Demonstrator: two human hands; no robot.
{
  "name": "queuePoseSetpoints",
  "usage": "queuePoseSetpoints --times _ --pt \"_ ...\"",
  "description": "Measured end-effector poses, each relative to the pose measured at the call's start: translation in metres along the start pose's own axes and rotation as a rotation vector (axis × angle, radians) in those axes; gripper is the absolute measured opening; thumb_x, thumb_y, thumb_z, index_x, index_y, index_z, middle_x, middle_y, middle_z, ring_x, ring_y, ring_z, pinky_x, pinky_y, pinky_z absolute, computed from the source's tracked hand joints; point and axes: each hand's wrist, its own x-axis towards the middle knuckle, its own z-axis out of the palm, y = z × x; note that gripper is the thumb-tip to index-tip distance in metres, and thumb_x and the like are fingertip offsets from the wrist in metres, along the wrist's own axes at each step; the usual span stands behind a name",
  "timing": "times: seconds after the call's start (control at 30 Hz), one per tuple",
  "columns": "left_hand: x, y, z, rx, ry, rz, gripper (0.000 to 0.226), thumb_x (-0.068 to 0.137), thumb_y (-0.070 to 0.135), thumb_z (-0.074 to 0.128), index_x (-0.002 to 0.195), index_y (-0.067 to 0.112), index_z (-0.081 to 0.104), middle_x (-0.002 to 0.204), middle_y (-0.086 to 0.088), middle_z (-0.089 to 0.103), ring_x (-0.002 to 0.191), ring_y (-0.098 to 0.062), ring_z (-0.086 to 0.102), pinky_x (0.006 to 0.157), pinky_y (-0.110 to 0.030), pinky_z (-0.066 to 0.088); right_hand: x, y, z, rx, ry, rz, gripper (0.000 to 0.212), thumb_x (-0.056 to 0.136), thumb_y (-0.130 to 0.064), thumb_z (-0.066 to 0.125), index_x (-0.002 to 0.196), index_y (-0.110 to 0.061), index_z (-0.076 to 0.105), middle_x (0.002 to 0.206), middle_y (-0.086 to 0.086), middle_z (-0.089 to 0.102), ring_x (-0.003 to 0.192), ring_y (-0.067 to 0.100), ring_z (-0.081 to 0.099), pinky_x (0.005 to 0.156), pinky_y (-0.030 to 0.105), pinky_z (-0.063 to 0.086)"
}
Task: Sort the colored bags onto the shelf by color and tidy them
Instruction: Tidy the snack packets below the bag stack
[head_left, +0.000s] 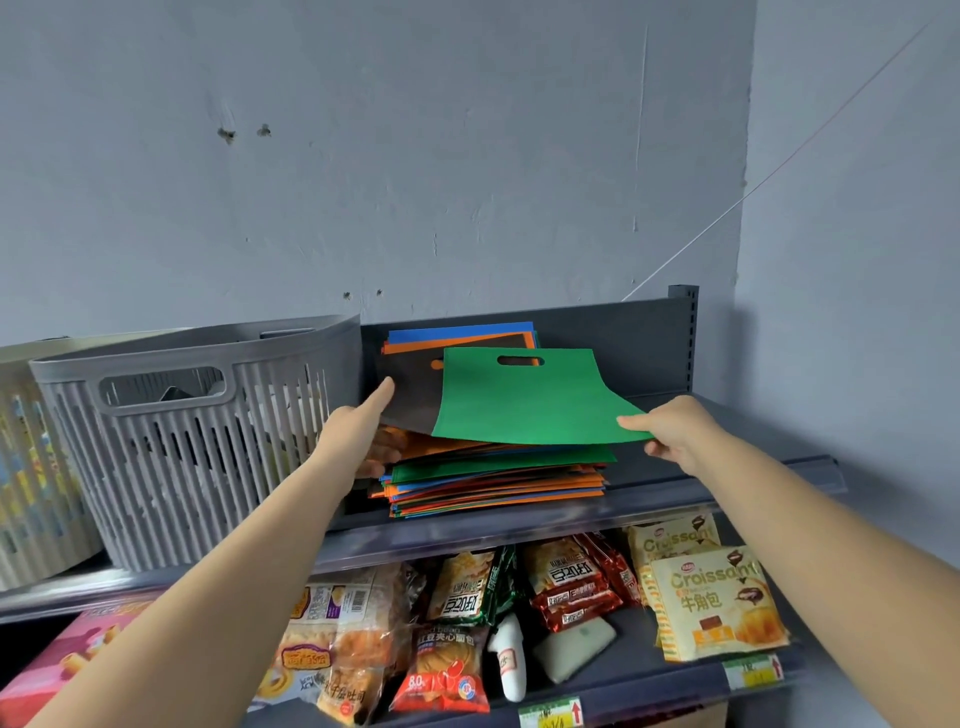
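While the head camera looks up at a grey metal shelf (649, 499) against a pale wall, 2 bare arms reach in from below. The right hand (670, 431) pinches the near right corner of a green bag (519, 400), thumb on top and fingers curled beneath, holding it lifted and curving above the stack of colored bags (498, 483). That bag has a cut-out handle slot near its far edge. The left hand (358, 431) lies at the left side of the stack, its thumb straight along the edge of a dark grey bag (410, 400) that is raised there, while its fingers reach under that bag among the orange layers; how tightly they curl I cannot tell. The stack sits about midway along the shelf, closer to the front edge than the back panel, with green, orange, blue and red edges fanned unevenly. Behind it, blue and orange bags (462, 335) lean near the back panel. Just left of the stack stands a grey slatted basket (208, 431), and a second, paler basket (31, 467) sits at the left end. On the lower shelf (649, 696) lie snack packets, among them 2 croissant packs (717, 603) near the right end, and yellow price tags show on its front edge.
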Motion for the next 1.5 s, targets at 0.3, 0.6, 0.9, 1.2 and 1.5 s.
queuePoseSetpoints --times 0.3,0.6,0.9,1.2,1.5 --pt "0.001 0.006 0.014 0.226 0.045 0.034 0.014 0.089 0.000 0.060 0.102 -0.001 0.056 0.074 -0.014 0.066 0.035 -0.017 0.053 0.034 -0.020 0.040 -0.011 -0.001 -0.005 0.072 -0.103 0.017 0.021 0.090 0.003 0.056 0.111 0.004 0.054 0.096 0.016 0.062 0.066 0.017 0.061 0.040 0.017 0.049" --pt "-0.015 -0.017 0.008 0.159 0.089 0.397 0.048 0.093 -0.003 0.050 0.136 0.016 0.049 0.132 -0.008 0.055 0.121 -0.030 0.053 0.086 -0.036 0.054 -0.026 0.017 -0.030 0.423 -0.181 -0.026 0.048 0.094 0.015 0.032 0.135 -0.005 0.047 0.124 0.014 0.056 0.098 0.026 0.059 0.064 0.032 0.050" --pt "-0.049 -0.045 -0.007 -0.342 0.011 0.300 0.047 0.096 0.002 0.047 0.101 0.047 0.062 0.127 -0.010 0.058 0.112 -0.029 0.059 0.086 -0.048 0.055 -0.062 0.053 -0.047 0.796 -0.224 -0.029 0.052 0.096 0.010 0.032 0.137 -0.018 0.048 0.119 0.006 0.060 0.098 0.021 0.062 0.055 0.022 0.056" --pt "-0.080 -0.069 -0.013 -0.637 -0.161 0.306 0.042 0.098 -0.001 0.040 0.131 0.023 0.052 0.113 -0.001 0.066 0.088 -0.013 0.068 0.062 -0.024 0.058 -0.121 0.089 -0.063 0.960 -0.125 -0.102 0.050 0.096 0.008 0.030 0.131 -0.020 0.052 0.104 0.001 0.071 0.078 0.013 0.072 0.055 0.020 0.056" --pt "-0.096 -0.118 -0.012 -0.642 -0.388 0.236 0.042 0.098 -0.001 0.038 0.127 0.025 0.054 0.111 0.003 0.067 0.082 -0.006 0.067 0.059 -0.020 0.057 -0.226 0.127 -0.078 1.008 0.072 -0.212 0.039 0.067 -0.005 0.064 0.099 -0.025 0.074 0.101 -0.002 0.073 0.084 0.011 0.071 0.061 0.018 0.055"
